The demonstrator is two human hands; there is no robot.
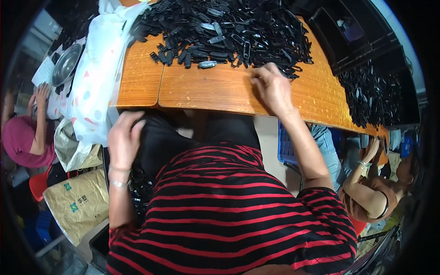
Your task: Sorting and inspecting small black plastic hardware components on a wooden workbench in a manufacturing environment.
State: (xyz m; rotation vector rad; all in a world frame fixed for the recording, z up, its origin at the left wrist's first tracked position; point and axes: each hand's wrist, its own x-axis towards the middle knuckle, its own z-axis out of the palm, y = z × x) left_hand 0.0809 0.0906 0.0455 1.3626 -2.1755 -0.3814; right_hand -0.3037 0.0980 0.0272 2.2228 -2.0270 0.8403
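Observation:
A broad heap of small black plastic clips covers the far part of the wooden table. At the heap's near edge, my right hand is low over the tabletop with its fingers curled in. Its fingertips are blurred, and whatever they hold is too small to make out. My left hand hangs off the table's front edge, beside my thigh, with thumb and fingers apart and nothing visible in it. Below it, partly hidden by my forearm, are more shiny black pieces. A few paler, glossy pieces lie among the clips.
Patterned white plastic sheeting covers the left side, with a metal bowl on it. Black crates stand at right beside another black heap. Sacks are at lower left. Co-workers sit on both sides.

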